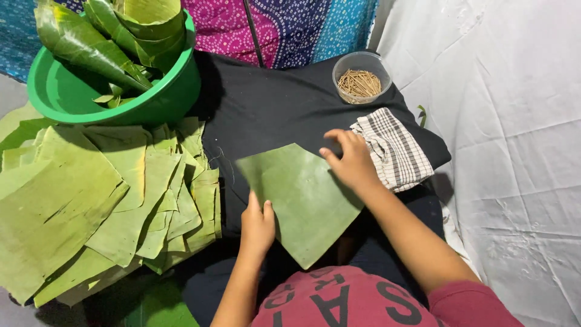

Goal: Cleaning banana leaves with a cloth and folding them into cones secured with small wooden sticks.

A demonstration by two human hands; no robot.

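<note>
Head view, looking down on a black cloth [272, 109] spread over a work surface. At centre, a cut green leaf piece [299, 197], flat on the cloth, one corner pointing toward the body. Left hand [257, 225] at the leaf piece's lower left edge, fingers together and laid on the leaf, thumb side hidden; a pinch on the edge cannot be told. Right hand [350, 160] at the upper right edge, fingers slightly spread and pressed down on the leaf, not clamped on anything visible. Just beside the right hand, touching it or nearly so, a folded checked towel [396, 151]. Beyond the towel, a clear round tub [361, 77] holding thin wooden sticks. To the left, a loose stack of cut leaf sheets [91, 200], overlapping, its edge near the leaf piece. Upper left, a green plastic basin [115, 97] with rolled leaves inside. Right side, white fabric [514, 151]; top, patterned fabric [290, 27].
</note>
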